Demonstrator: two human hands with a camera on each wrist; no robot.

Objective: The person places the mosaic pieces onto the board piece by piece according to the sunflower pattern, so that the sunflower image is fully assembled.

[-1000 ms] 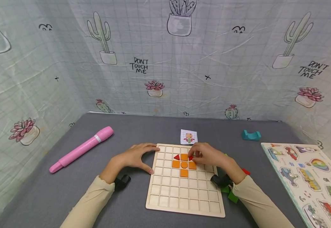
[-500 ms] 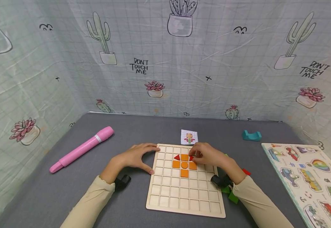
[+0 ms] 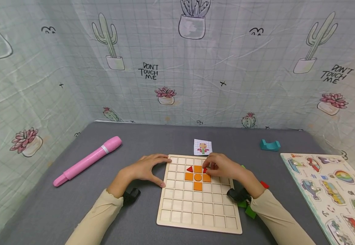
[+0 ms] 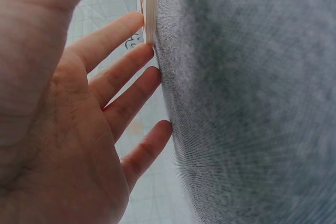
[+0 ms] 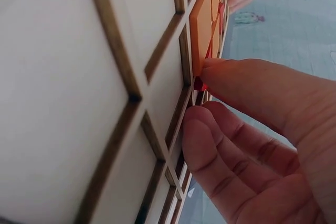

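On the wooden board (image 3: 196, 204), right hand (image 3: 223, 166) pinches red triangle (image 3: 205, 169); left hand (image 3: 144, 168) rests flat.

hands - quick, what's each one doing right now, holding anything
Left hand: open, fingers resting on the grid board at its left edge.
Right hand: fingertips pinching a red triangle piece on the board.

Bench (image 3: 58, 207): grey felt-like cover. Pink marker-shaped cylinder (image 3: 87, 160) lies diagonally at left. Small pattern card (image 3: 202, 147) lies flat at centre rear. Teal curved block (image 3: 269, 145) at right rear. Vehicle peg puzzle (image 3: 333, 190) at the right edge. Backdrop: wrinkled cactus-print sheet (image 3: 232, 64), lettered "DON'T TOUCH ME".
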